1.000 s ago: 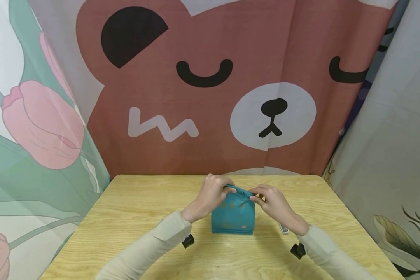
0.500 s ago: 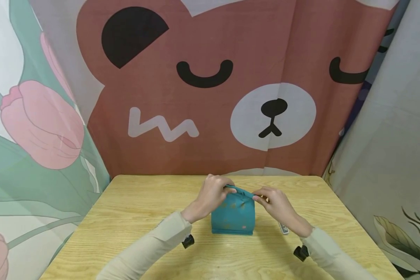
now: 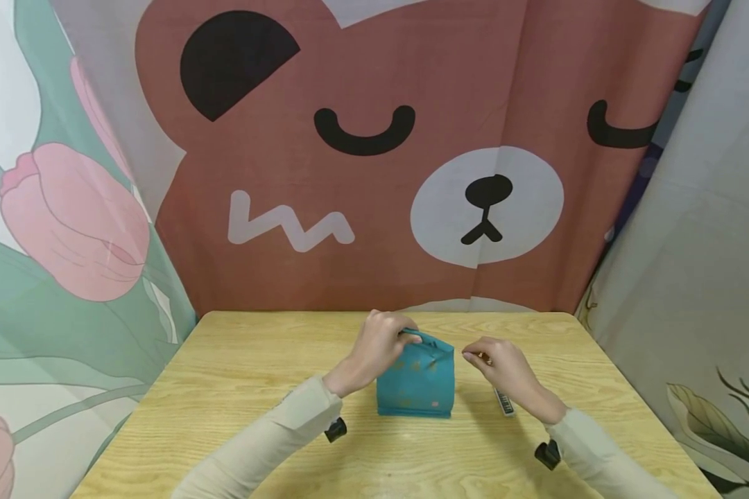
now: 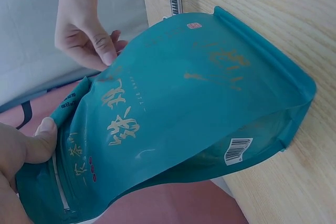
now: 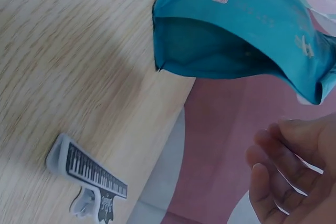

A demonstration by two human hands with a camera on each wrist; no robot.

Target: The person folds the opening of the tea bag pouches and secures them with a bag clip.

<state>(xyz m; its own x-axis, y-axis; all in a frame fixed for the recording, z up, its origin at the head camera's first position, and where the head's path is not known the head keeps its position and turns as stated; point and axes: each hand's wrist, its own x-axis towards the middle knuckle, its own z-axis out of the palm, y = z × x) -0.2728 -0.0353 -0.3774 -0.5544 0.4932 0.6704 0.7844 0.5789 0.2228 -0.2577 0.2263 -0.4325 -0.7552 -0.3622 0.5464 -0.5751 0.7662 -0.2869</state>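
A teal stand-up pouch [image 3: 415, 384] with gold print stands on the wooden table [image 3: 237, 374]. My left hand [image 3: 381, 343] pinches its top left corner; the thumb presses the front near the seal in the left wrist view, where the pouch [image 4: 184, 119] fills the frame beside my left hand [image 4: 21, 150]. My right hand [image 3: 493, 360] hovers just right of the pouch top, fingers loosely curled, holding nothing. The right wrist view shows the pouch [image 5: 236, 30] and the empty right hand [image 5: 283, 177] apart from it.
A small white clip printed like a piano keyboard [image 3: 503, 402] lies on the table right of the pouch, under my right wrist, and shows as the clip [image 5: 86, 177] in the right wrist view. Printed fabric curtains [image 3: 362, 173] close in the table behind and at both sides.
My right hand let go of the pouch's top right corner and drew away to the right. My left hand kept its hold and the pouch stayed in place.
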